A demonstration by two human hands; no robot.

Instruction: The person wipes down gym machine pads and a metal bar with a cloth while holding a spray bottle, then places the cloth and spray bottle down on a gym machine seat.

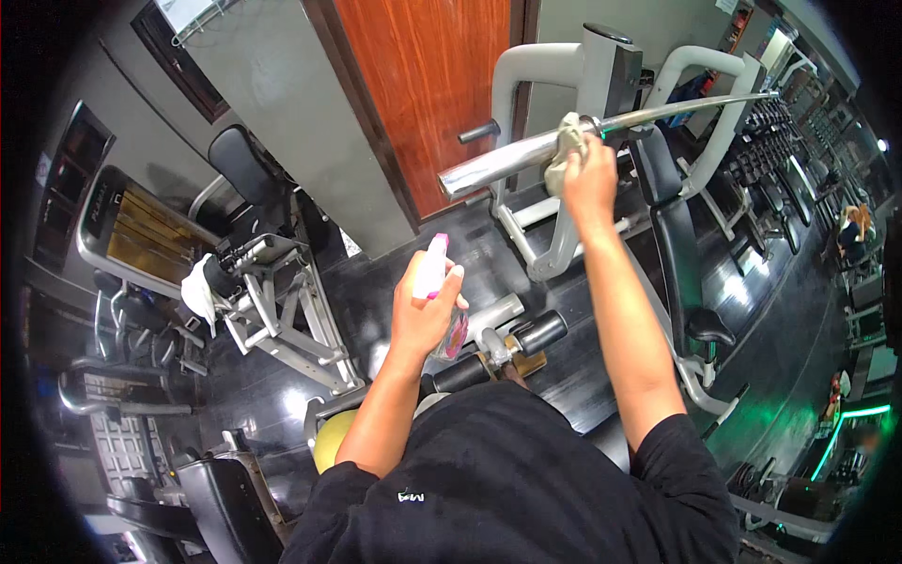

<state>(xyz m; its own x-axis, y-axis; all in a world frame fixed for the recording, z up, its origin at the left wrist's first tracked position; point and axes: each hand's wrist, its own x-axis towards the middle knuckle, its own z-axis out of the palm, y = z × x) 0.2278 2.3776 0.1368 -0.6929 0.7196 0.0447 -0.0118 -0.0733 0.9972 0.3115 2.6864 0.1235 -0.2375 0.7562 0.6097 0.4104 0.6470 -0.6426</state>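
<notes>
In my left hand (421,310) is a spray bottle (456,337) with a white and pink trigger head and a clear body. My fingers wrap its neck, and the nozzle end points away from me. My right hand (590,180) presses a pale cloth (566,158) around the thick end sleeve of a chrome barbell (497,166). The cloth sits beside the sleeve's inner collar and hides part of the metal. From there the thinner bar runs off to the upper right, in front of a bench with a black backrest (659,169).
A wooden door (430,92) stands beyond the barbell. Black roller pads (539,333) are just in front of my body. On the left is a weight machine (134,233) with a white cloth (199,290) draped on it. Dumbbell racks (764,134) and a seated person (853,233) are far right.
</notes>
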